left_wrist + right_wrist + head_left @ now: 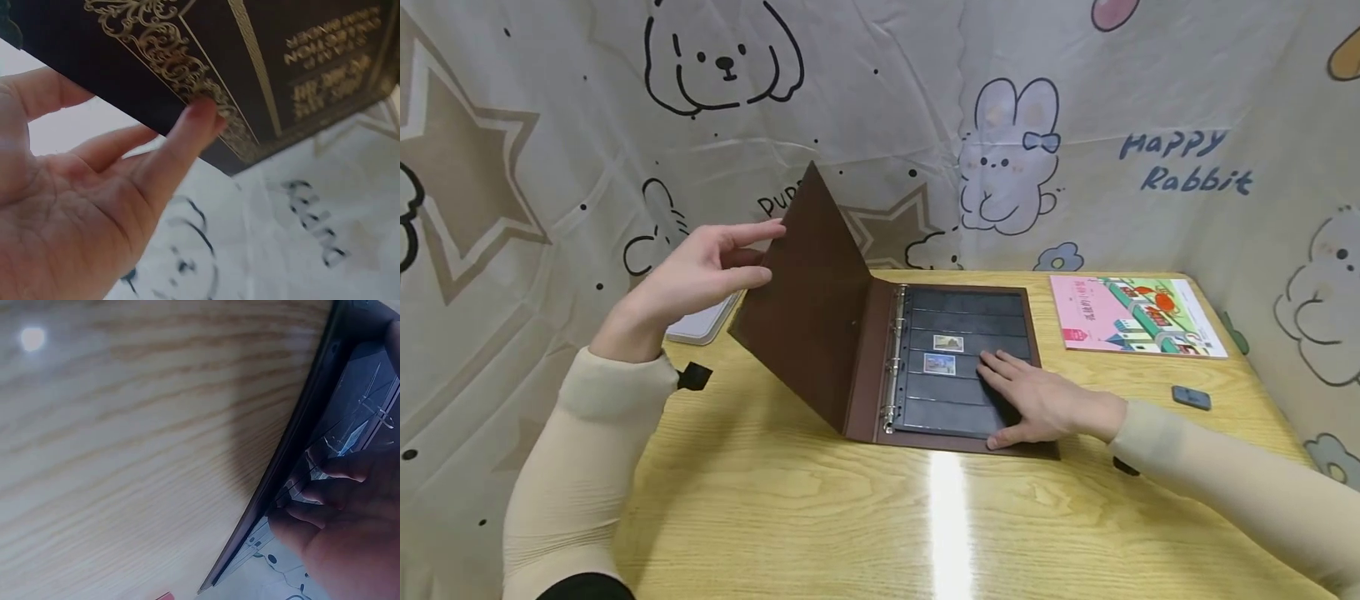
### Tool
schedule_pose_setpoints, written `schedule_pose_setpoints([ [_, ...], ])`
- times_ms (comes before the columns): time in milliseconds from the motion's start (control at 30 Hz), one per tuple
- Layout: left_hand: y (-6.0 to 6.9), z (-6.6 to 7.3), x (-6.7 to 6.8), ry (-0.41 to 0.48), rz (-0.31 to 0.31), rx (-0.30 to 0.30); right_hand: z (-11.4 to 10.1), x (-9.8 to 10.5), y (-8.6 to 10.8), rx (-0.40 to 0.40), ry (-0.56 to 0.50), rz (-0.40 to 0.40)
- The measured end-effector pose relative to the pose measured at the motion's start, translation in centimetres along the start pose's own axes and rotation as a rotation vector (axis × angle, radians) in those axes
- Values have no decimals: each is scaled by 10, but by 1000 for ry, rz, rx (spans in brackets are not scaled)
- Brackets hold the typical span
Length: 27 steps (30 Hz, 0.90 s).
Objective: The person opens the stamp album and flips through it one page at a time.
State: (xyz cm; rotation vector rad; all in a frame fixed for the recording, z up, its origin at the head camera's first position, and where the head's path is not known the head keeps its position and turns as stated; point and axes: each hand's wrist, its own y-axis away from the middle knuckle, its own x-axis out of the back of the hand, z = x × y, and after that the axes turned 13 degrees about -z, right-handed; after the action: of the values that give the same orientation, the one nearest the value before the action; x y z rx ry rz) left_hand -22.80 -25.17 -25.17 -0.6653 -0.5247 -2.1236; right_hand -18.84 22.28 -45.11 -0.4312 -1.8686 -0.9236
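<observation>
A brown stamp album (pixel 861 358) lies on the table with its front cover (pixel 808 308) raised at a slant. At the cover's outer edge, my left hand (pixel 700 271) holds it between thumb and fingers; the left wrist view shows a finger on the gold-patterned outside (pixel 187 69). My right hand (pixel 1041 400) rests spread over the right side of the black stamp page (pixel 955 417), thumb near the lower edge. Two stamps, an upper one (pixel 948 343) and a lower one (pixel 939 364), sit in the page's clear strips. Metal rings (pixel 895 367) run along the spine.
A pink and green picture booklet (pixel 1138 317) lies at the back right, with a small dark grey object (pixel 1191 397) in front of it. Behind the left hand, a white rounded item (pixel 703 325) is partly hidden. Printed cloth (pixel 880 100) hangs behind the wooden table (pixel 820 517).
</observation>
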Motion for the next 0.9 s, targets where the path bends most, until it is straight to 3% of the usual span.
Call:
schedule_pose_setpoints([
  [233,27,-45,7,94,44,47,4,-1,10,0,-9,7],
  [400,40,-83,3,142,45,-6,8,-2,17,4,-27,9],
  [600,46,-123,-9,302,13,-95,14,-5,26,-11,-68,-12],
  [667,48,-135,-13,334,-3,-98,16,-7,28,-15,-77,-19],
  [767,52,-148,-20,321,-17,-52,19,-8,30,-8,-78,-18],
  [900,52,-159,-30,199,-16,54,19,-7,32,-15,-94,-26],
])
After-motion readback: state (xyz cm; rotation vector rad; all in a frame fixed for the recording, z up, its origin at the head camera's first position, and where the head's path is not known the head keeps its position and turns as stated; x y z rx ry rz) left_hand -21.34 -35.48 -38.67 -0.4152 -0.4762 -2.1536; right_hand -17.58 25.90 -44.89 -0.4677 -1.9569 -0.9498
